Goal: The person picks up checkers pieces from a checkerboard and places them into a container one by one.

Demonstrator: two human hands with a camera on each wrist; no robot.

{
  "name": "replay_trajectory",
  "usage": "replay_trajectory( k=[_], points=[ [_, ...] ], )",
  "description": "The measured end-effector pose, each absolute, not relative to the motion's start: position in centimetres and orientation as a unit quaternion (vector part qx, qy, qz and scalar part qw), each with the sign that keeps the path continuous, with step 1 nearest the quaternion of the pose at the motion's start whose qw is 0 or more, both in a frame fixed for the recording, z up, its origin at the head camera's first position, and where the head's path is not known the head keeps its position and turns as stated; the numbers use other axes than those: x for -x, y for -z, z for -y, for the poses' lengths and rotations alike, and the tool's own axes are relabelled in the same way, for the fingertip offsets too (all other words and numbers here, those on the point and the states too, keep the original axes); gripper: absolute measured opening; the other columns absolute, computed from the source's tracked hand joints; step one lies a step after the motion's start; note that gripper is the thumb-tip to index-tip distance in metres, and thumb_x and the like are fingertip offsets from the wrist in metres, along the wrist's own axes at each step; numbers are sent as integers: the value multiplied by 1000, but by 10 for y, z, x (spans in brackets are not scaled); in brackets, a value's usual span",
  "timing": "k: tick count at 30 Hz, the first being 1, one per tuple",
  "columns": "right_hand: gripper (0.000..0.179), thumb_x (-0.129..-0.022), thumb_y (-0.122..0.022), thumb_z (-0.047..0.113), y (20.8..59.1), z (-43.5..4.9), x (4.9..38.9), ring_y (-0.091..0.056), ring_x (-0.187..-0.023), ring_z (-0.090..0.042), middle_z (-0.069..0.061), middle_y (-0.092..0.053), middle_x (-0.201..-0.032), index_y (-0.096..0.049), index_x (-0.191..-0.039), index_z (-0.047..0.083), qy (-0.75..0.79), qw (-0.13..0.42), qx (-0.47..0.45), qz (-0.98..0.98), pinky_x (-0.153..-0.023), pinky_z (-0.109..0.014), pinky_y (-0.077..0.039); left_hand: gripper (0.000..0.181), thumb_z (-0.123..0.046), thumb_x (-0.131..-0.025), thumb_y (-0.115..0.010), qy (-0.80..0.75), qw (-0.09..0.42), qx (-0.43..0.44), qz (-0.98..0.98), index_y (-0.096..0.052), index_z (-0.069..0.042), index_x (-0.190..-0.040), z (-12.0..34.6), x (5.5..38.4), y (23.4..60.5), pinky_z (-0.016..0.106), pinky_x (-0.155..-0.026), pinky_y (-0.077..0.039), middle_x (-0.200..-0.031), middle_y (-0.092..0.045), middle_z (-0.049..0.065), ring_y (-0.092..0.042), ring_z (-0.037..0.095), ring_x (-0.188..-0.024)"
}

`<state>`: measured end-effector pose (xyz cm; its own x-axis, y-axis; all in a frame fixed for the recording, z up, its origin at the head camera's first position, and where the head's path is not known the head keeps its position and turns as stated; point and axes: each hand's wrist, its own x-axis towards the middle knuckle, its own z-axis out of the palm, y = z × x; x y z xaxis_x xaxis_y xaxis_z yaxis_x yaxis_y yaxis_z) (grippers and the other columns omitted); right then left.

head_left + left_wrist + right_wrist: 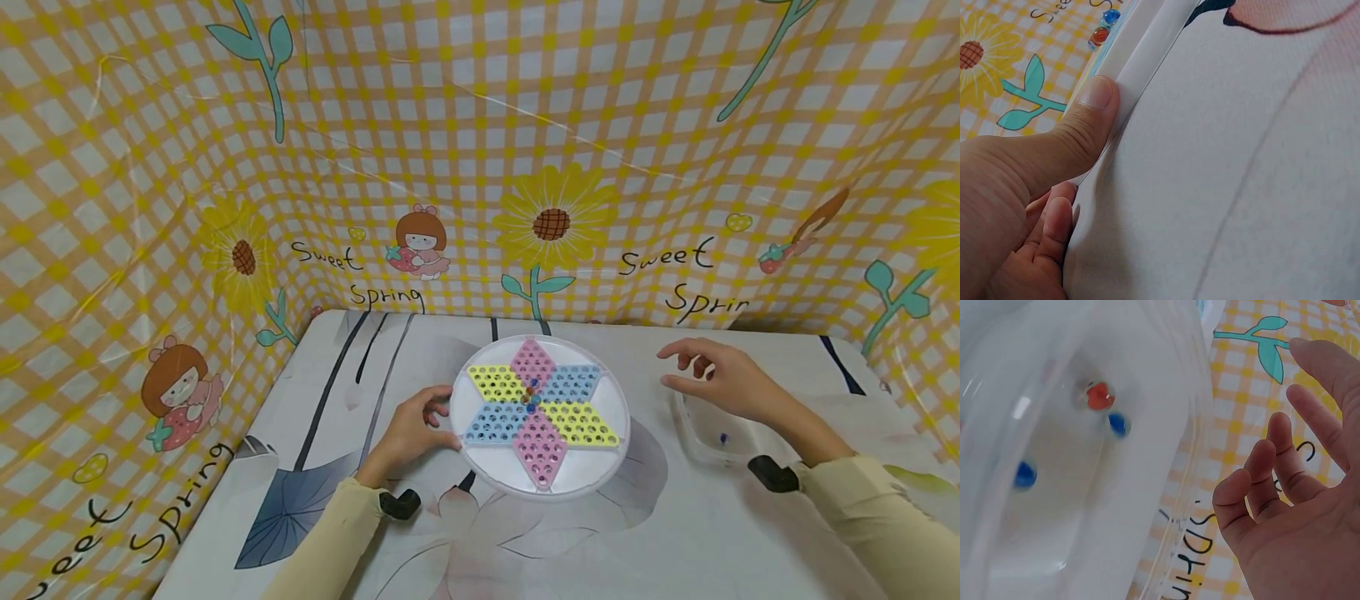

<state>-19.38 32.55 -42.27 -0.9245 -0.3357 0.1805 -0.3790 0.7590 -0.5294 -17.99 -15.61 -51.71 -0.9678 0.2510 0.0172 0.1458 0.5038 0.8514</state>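
My left hand [411,429] grips the rim of the game board [583,468] on the table [652,537] — presumably steadying it, marbles [531,408] clustered mid-star. My right hand [723,383], fingers loosely parted, holds nothing near the clear tub [703,443] — 3 loose marbles [1100,396] visible, likely kept reachable.

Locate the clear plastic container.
In the head view, the clear plastic container sits right of the star-patterned game board, partly hidden by the right hand.

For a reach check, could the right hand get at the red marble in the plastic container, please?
Probably yes: the empty right hand hovers by the plastic container, and no lid shows over the red marble.
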Motion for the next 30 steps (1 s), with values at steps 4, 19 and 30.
replay_trajectory(
  k=[4,19,30],
  points=[
    [32,-89,-82,22,422,-318,197,-52,-78,-18,-7,-59,-95,-70,-118,13,-296,33,-196,934,-58,-26,-45,86,-12,-67,-97,-484,54,-115,-866,-58,-10,-143,156,180,517,28,-76,-50,-105,-69,3,-57,16,-85],
    [35,-89,-83,20,419,-276,216,-54,-83,-21,-8,-60,-98,-70,-120,10,-306,-4,-218,927,-66,-28,-48,85,-13,-67,-97,-484,55,-122,-864,-58,-9,-142,158,181,519,30,-77,-50,-105,-68,4,-57,17,-86],
    [34,-88,-82,18,422,-244,229,-53,-82,-23,-13,-62,-99,-70,-120,10,-329,-29,-240,913,-61,-28,-47,85,-14,-66,-98,-485,54,-122,-865,-59,-10,-141,159,182,521,31,-78,-51,-105,-68,4,-58,16,-86]
  ],
)
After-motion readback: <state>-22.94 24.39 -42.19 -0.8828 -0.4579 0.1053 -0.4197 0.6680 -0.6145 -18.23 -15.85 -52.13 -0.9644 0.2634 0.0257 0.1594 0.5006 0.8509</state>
